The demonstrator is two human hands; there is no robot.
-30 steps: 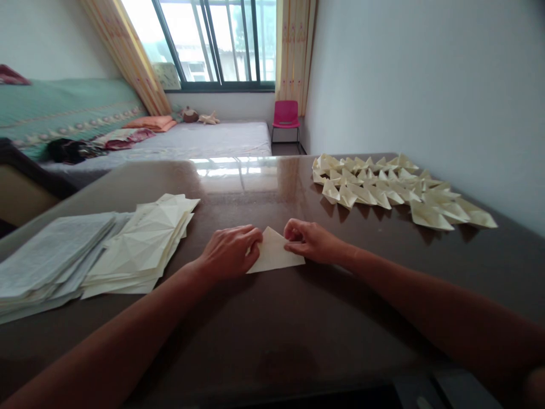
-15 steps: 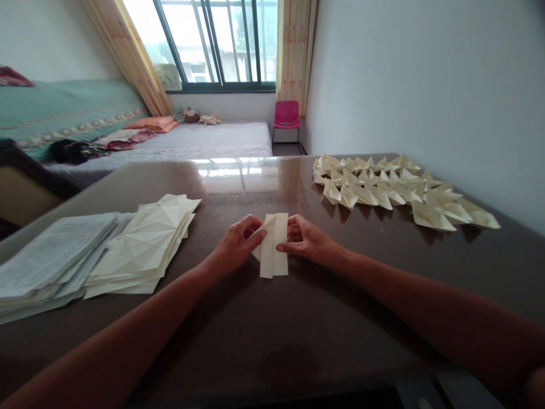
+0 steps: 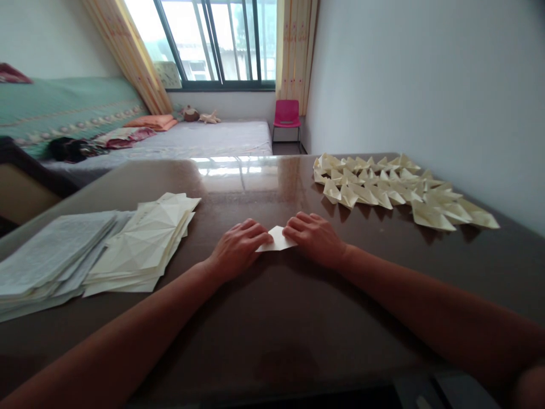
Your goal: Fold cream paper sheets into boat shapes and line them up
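Between my two hands, a small folded sheet of cream paper (image 3: 277,238) lies low over the tabletop, its upper part coming to a blunt peak. My left hand (image 3: 242,245) is closed on the paper's left side, fingers bent over it. The fingers of my right hand (image 3: 314,237) are curled onto its right side. Both hands cover the ends of the sheet, and only its middle shows. To the left of my left hand sits a stack of creased cream sheets (image 3: 149,233).
A pile of printed paper sheets (image 3: 51,255) lies at the far left of the brown glossy table (image 3: 272,324). Rows of folded paper boats (image 3: 370,187) stand at the back right, near the wall. Beyond the table are a bed (image 3: 225,136) and a pink chair (image 3: 286,115).
The paper went from a peaked shape to an upright strip with overlapping flaps, and now lies as a smaller, wide peaked shape. Both hands have turned over it, backs up.
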